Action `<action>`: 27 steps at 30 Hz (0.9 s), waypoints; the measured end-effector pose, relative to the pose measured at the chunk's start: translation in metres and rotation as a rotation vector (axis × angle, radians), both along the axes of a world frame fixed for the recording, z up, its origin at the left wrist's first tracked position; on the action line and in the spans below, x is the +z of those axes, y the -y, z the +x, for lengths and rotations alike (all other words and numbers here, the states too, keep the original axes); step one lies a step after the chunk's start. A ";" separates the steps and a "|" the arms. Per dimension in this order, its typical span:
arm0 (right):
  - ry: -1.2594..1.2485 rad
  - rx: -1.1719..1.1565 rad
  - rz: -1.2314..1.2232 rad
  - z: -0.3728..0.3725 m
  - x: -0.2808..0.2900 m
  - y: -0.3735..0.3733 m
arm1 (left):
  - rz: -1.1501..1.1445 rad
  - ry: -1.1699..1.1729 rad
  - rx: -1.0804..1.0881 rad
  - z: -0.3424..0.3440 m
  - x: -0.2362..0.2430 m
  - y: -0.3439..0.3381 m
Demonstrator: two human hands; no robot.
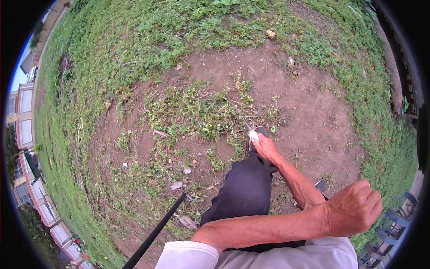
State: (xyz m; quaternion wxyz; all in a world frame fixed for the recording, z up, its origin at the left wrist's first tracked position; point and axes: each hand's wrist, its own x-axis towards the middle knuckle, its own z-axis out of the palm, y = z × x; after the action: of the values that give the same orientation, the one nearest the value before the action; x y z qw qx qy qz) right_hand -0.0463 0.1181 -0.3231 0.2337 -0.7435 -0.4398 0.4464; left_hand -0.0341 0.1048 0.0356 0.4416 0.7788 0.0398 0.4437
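Observation:
My right hand is wrapped round the white grip of a machete. Its long thin blade points forward and left, and the tip reaches a heap of cut weeds on the bare soil. My left forearm crosses in front of my body to the right. At its end, my left hand is closed in a fist above the right forearm, and nothing sticks out of it. A dark trouser leg is bent below the machete, with part of a dark shoe beside the grip.
Low green weeds surround the brown soil patch. A black pole slants in at lower left. Small stones and a yellowish rock lie about. Buildings stand far left; dark metal frames stand at lower right.

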 end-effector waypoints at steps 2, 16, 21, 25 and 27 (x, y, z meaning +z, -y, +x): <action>-0.046 0.012 -0.026 0.011 0.001 0.032 | 0.003 0.005 0.000 0.001 0.002 0.005; 0.172 0.059 0.093 0.024 0.033 0.034 | 0.067 -0.043 -0.018 0.005 -0.003 0.025; 0.228 -0.039 0.075 0.041 -0.002 -0.045 | 0.078 -0.025 -0.033 0.018 -0.005 0.031; 0.246 0.008 0.068 0.026 -0.027 -0.027 | 0.077 -0.042 -0.028 0.019 -0.006 0.029; 0.187 0.068 0.039 0.008 -0.019 -0.003 | 0.078 -0.051 -0.036 0.013 -0.008 0.025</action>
State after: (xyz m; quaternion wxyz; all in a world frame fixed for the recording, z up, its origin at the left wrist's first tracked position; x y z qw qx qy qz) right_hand -0.0384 0.1210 -0.3418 0.1907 -0.7617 -0.4934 0.3741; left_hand -0.0213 0.0799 0.0277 0.4177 0.8070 0.0198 0.4171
